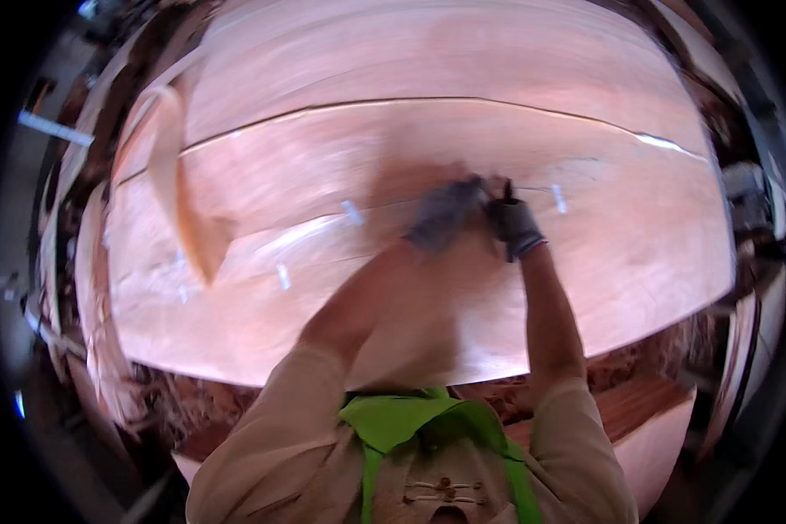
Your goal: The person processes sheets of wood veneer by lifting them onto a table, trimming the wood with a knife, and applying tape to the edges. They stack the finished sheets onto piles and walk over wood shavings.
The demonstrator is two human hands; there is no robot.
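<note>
A wide, pinkish-tan sheet of wood veneer (585, 288) spreads out under both my hands. My left hand (444, 214), in a grey-blue glove, reaches over its middle; motion smears the fingers. Close beside it, my right hand (517, 225) wears a grey glove and is closed round a slim dark tool (508, 190), whose exact kind is too blurred to tell. Short pale strips of tape (559, 199) stick to the veneer to the right of my hands. More lie to the left, including one tape strip (352, 212) along a crack in the sheet.
A curled loose strip of veneer (179, 192) lies on the left part of the sheet. A long dark-edged seam (367, 103) crosses beyond my hands. Broken veneer scraps (192, 402) crowd below the near edge, with a reddish wood stack (642, 410) at the near right.
</note>
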